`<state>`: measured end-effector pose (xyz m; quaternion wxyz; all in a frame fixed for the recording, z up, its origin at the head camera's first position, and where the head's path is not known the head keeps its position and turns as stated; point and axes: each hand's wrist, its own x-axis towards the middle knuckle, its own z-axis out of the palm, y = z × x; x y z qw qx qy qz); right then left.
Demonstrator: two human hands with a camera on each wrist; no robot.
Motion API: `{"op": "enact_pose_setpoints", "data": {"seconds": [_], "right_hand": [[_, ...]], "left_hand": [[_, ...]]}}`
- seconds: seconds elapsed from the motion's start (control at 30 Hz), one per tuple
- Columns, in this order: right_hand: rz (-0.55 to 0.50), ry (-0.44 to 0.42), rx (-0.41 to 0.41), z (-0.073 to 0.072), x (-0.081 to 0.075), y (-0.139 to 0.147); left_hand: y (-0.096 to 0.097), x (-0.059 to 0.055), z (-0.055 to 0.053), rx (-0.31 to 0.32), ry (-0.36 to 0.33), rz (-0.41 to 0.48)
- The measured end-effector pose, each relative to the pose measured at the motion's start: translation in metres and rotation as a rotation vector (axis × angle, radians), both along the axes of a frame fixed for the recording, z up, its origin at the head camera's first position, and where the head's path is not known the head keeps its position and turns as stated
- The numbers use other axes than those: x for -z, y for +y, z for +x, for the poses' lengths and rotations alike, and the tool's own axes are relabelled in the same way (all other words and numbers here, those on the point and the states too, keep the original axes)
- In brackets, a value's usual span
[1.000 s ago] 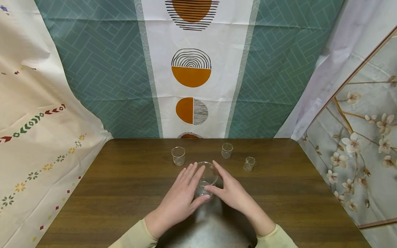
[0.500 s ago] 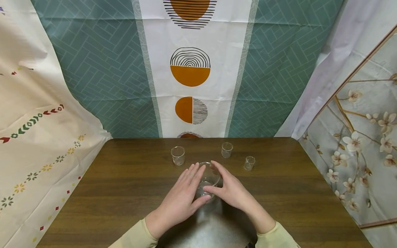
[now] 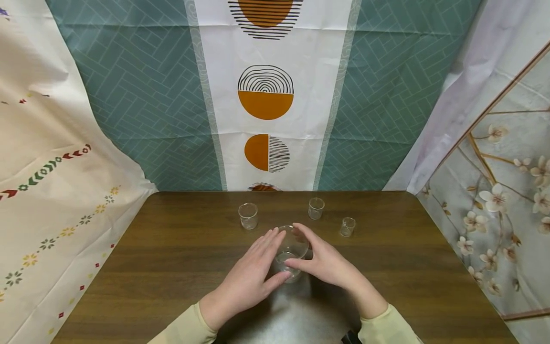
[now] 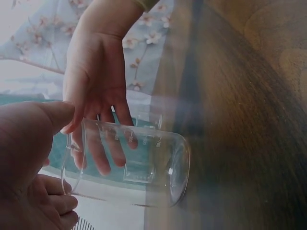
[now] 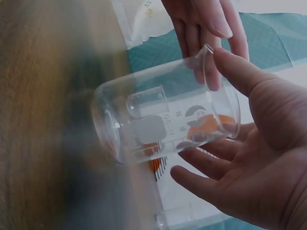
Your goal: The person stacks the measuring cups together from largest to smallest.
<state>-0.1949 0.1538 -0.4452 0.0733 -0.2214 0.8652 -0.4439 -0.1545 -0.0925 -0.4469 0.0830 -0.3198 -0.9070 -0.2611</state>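
A large clear glass beaker [image 3: 292,251] with a pouring spout is between the two hands in the head view. My left hand [image 3: 250,273] lies along its left side, thumb nearer me. In the left wrist view the left thumb [image 4: 57,114] and fingertips straddle the rim. My right hand [image 3: 326,260] cups the right side. The right wrist view shows the right thumb [image 5: 235,67] at the rim beside the spout and curved fingers [image 5: 206,165] on the opposite side. White printing marks the glass. Whether the base touches the table cannot be told.
Three smaller glass beakers stand farther back: one at left [image 3: 248,217], one at right [image 3: 316,209], and the smallest [image 3: 347,227] farthest right. The brown wooden table [image 3: 172,258] ends at patterned curtains [image 3: 172,105]. A grey surface [image 3: 288,320] lies nearest me.
The large beaker has shifted slightly right and a little toward me between the hands. Both hands keep nearly the same pose. The smaller beakers stay in place.
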Motion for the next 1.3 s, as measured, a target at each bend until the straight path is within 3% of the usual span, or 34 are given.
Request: {"op": "enact_pose_setpoints", "data": {"seconds": [0.43,0.87,1.3], "right_hand": [[-0.003,-0.015,-0.041,-0.002,-0.001,0.005],[-0.021,-0.010,-0.061,-0.005,0.003,0.004],[-0.026,0.023,-0.080,-0.006,0.005,0.003]], "left_hand": [[0.001,0.001,0.002,0.014,-0.017,0.029],[-0.002,0.004,0.000,0.010,0.022,-0.006],[-0.016,0.000,-0.001,-0.038,0.021,0.006]]}}
